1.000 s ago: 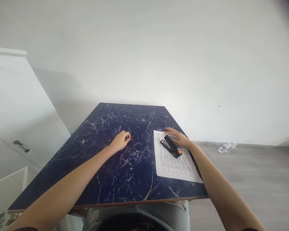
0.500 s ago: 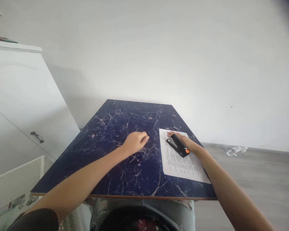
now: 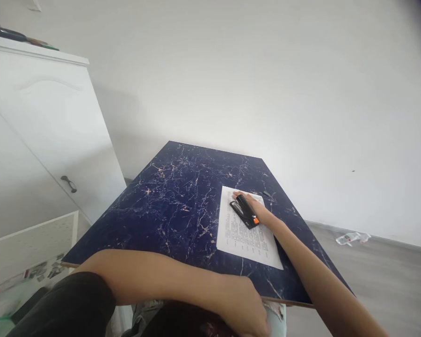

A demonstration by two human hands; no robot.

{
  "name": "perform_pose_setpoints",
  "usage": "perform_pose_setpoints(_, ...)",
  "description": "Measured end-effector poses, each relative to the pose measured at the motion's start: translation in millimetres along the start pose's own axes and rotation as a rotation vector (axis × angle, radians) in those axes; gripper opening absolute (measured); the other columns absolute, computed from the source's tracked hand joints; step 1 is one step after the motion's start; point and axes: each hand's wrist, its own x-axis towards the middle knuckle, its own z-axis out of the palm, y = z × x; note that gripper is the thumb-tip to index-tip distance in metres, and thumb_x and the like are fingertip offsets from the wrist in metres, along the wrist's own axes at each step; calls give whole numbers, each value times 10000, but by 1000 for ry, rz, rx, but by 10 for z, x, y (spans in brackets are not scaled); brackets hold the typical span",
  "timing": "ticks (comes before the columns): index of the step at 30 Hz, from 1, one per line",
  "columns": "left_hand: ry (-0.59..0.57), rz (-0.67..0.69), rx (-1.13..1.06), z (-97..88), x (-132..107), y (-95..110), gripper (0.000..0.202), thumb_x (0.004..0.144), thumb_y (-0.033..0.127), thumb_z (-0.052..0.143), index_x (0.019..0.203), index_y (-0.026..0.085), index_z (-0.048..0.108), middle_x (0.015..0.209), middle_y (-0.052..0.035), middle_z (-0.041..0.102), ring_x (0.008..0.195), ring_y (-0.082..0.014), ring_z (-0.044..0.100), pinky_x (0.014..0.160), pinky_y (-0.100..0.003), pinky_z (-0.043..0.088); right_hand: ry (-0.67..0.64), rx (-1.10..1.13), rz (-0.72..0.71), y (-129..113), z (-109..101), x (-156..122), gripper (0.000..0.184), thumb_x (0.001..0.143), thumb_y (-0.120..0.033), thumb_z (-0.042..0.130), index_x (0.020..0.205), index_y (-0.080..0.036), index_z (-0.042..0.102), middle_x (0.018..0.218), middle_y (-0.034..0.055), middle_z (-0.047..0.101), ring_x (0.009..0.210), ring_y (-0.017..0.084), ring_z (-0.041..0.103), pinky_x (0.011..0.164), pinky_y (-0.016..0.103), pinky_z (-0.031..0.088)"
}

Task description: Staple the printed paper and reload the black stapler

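Observation:
A printed white paper sheet lies on the right part of a dark blue marble-patterned table. A black stapler with an orange tip rests on the sheet's upper half. My right hand lies against the stapler's right side, fingers stretched along it over the paper. My left hand is off the table, down at the near edge close to my lap. Its fingers are out of sight.
A white cabinet with a dark handle stands left of the table. A white wall rises behind. A crumpled clear plastic bottle lies on the grey floor at the right. A small dark item sits beyond the paper.
My left hand has left the tabletop and drawn back to the near edge by my lap. The view has swung left. My right hand stays at the stapler.

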Motion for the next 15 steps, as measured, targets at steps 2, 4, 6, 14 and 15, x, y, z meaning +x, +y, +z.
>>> perform_pose_setpoints(2, -69, 75, -12, 43, 0, -14, 264, 785, 238, 715, 549, 253, 597, 632, 16, 694, 520, -196, 622, 344, -327, 280, -10, -7, -46, -156, 151, 259, 513, 987, -556, 492, 1460, -383, 591, 1610, -28, 451, 1544, 315, 323, 1297, 587, 130)
perform_pose_setpoints(4, -36, 108, 7, 81, -19, -49, 295, 760, 216, 725, 509, 254, 575, 583, 17, 664, 497, -198, 595, 345, -328, 271, -16, -18, -95, -338, 326, 569, 503, 990, -504, 495, 1464, -361, 586, 1618, -3, 441, 1539, 330, 329, 1280, 615, 139)
perform_pose_setpoints(6, 55, 129, -1, 114, -45, -93, 294, 793, 254, 704, 520, 262, 594, 597, 9, 667, 501, -196, 584, 362, -322, 287, -24, -22, -148, -552, 513, 903, 468, 998, -452, 488, 1438, -343, 606, 1615, 9, 451, 1525, 336, 352, 1267, 612, 162)
perform_pose_setpoints(14, 19, 384, 93, 50, -32, -145, 249, 731, 201, 720, 505, 248, 627, 662, -41, 713, 733, -253, 702, 725, -390, 582, -52, -37, -204, -1435, 1165, 1944, 425, 1017, -203, 491, 1429, -272, 570, 1623, 25, 446, 1494, 289, 350, 1238, 573, 166)
perform_pose_setpoints(15, 15, 352, 91, 3, -30, -129, 233, 731, 209, 718, 516, 247, 638, 690, -42, 721, 782, -250, 713, 776, -372, 586, -52, -38, -198, -1491, 1220, 2017, 423, 1020, -206, 502, 1433, -269, 564, 1626, 20, 443, 1497, 286, 341, 1241, 562, 164)
